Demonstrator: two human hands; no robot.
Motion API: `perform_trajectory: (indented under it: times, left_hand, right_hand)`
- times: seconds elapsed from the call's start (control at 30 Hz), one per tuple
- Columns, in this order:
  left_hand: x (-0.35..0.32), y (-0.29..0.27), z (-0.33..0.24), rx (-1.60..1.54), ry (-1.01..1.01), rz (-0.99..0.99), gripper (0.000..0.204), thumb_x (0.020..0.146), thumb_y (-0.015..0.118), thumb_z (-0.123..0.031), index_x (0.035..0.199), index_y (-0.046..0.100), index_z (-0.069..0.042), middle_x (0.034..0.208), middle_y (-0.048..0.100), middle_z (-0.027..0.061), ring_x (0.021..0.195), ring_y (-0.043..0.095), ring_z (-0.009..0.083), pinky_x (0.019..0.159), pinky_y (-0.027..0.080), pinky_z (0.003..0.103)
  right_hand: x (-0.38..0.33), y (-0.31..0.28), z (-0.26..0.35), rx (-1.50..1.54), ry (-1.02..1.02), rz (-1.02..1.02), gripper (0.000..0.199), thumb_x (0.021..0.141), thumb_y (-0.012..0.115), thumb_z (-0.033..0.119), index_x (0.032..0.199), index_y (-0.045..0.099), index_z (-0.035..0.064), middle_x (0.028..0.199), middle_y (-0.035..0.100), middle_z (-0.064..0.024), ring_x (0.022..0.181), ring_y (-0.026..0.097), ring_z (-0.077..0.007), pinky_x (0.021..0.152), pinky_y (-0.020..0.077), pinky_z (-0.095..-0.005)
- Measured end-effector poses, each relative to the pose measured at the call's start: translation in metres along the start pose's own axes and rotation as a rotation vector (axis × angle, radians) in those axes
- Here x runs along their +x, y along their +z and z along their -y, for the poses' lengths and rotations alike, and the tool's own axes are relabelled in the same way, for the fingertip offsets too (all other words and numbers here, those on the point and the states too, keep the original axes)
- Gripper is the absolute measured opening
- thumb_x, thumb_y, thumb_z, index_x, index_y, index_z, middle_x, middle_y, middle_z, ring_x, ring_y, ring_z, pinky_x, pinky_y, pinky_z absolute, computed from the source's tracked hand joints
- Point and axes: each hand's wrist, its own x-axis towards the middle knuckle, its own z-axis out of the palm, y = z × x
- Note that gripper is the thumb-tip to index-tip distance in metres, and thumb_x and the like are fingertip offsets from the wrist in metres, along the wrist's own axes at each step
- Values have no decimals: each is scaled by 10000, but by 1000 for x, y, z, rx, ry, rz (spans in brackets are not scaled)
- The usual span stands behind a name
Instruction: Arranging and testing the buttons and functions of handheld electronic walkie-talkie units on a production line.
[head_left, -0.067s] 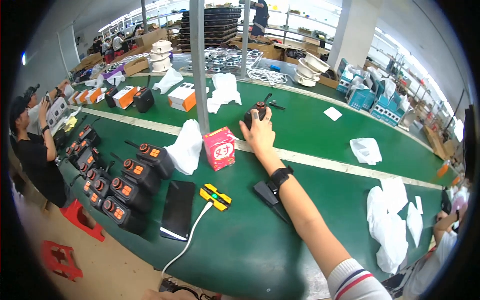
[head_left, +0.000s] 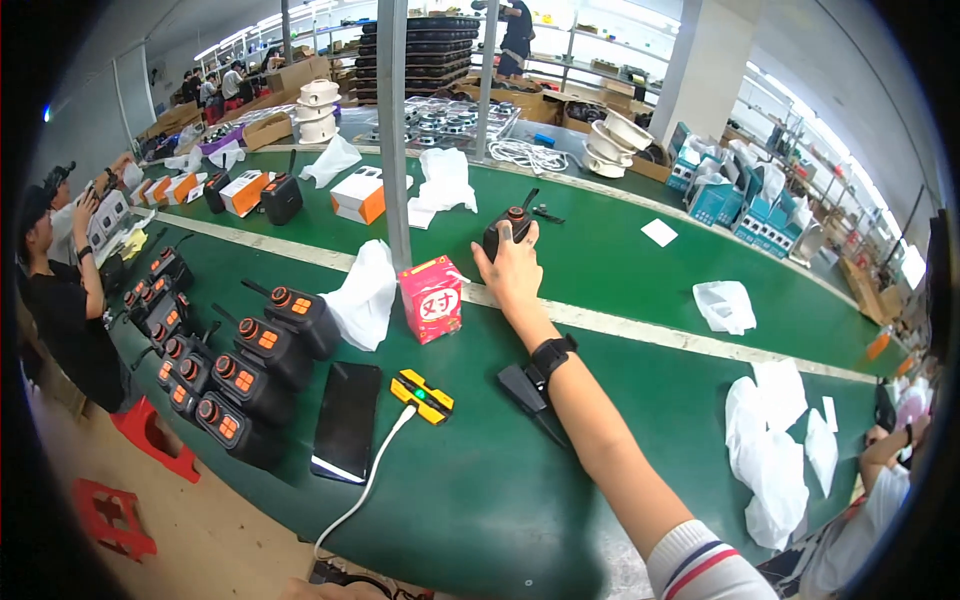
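Observation:
My right hand (head_left: 515, 265) reaches out over the far belt and grips a black boxy device (head_left: 495, 238) from above. That device has an orange ring on top and a thin black antenna; my fingers hide much of it. Under my wrist lies a black piece with a long thin arm (head_left: 525, 388). Left of my forearm sit a pink-red carton (head_left: 432, 300) and a yellow gadget with a green light (head_left: 421, 396), joined to a white cable (head_left: 375, 465). A sliver of skin shows at the bottom edge; my left hand cannot be made out.
Several black devices with orange buttons (head_left: 262, 340) crowd the left, beside a dark flat tablet-like slab (head_left: 345, 420). White bags (head_left: 362, 297) lie around. A grey metal post (head_left: 394, 130) rises mid-table. Co-workers stand left (head_left: 65, 300) and sit right (head_left: 885, 490).
The whole view has shifted slightly, with the table's things a little further left. My right hand keeps its grip on the black device, which stays in about the same place on the belt.

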Motion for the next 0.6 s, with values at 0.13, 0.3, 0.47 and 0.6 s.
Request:
perform_trajectory:
  times: [0.13, 0.3, 0.47, 0.6]
  left_hand:
    - [-16, 9, 10, 181, -130, -432, 206, 882, 580, -59, 1003, 606, 106, 777, 597, 182, 569, 607, 287, 478, 524, 337]
    - [-14, -35, 34, 425, -374, -709, 253, 853, 560, -48, 1088, 550, 43, 829, 557, 102, 750, 589, 181, 590, 519, 306]
    - [-10, -47, 36, 130, -461, -763, 294, 930, 540, -141, 1177, 497, 12, 837, 581, 92, 731, 604, 194, 654, 521, 336]
    - [-6, -16, 9, -84, -418, -444, 204, 903, 568, -114, 1029, 546, 44, 783, 600, 140, 678, 612, 250, 594, 516, 351]
  right_hand:
    - [6, -2, -2, 0, 63, 19, 530, 797, 657, 412, 1205, 447, 146, 1348, 298, -390, 1040, 561, -474, 693, 543, -494]
    - [9, 1, -12, 40, 45, -43, 484, 807, 642, 343, 1175, 426, 114, 1316, 307, -436, 968, 573, -517, 729, 525, -532]
    - [12, -2, -23, 101, -20, -69, 536, 798, 639, 329, 1237, 421, 112, 1297, 320, -445, 915, 568, -551, 770, 512, -534]
    - [16, -6, -29, 148, -4, -47, 538, 781, 637, 324, 1227, 416, 121, 1251, 403, -392, 864, 580, -541, 746, 509, -533]
